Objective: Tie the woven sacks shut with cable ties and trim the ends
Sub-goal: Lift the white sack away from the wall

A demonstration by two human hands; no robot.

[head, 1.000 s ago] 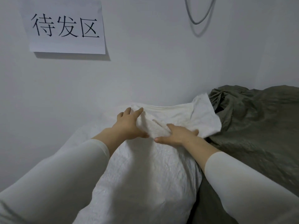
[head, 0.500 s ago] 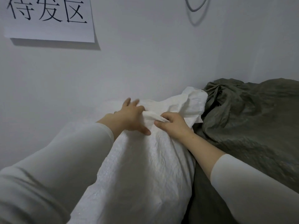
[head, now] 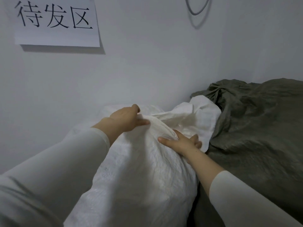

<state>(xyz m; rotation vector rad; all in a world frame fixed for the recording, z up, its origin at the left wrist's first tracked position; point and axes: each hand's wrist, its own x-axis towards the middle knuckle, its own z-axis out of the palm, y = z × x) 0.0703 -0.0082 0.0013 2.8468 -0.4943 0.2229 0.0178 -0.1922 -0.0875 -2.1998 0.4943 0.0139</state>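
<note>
A full white woven sack (head: 139,174) lies in front of me against the wall, its loose mouth (head: 196,115) crumpled toward the far right. My left hand (head: 124,118) sits on the sack's upper left and pinches a raised fold of fabric between thumb and fingers. Lower and to the right, my right hand (head: 182,142) lies with fingers spread, pressing on the fabric just below the mouth. No cable tie or cutter is in view.
A dark olive woven sack (head: 254,128) lies to the right, touching the white one, its neck bunched at the far end. The white wall behind carries a paper sign (head: 55,22) with black characters. A grey cable loop (head: 196,9) hangs at the top.
My left hand stays on the sack's upper left. My right hand let go of the fold it pinched and moved down and right, now spread flat. The mouth fabric is more bunched.
</note>
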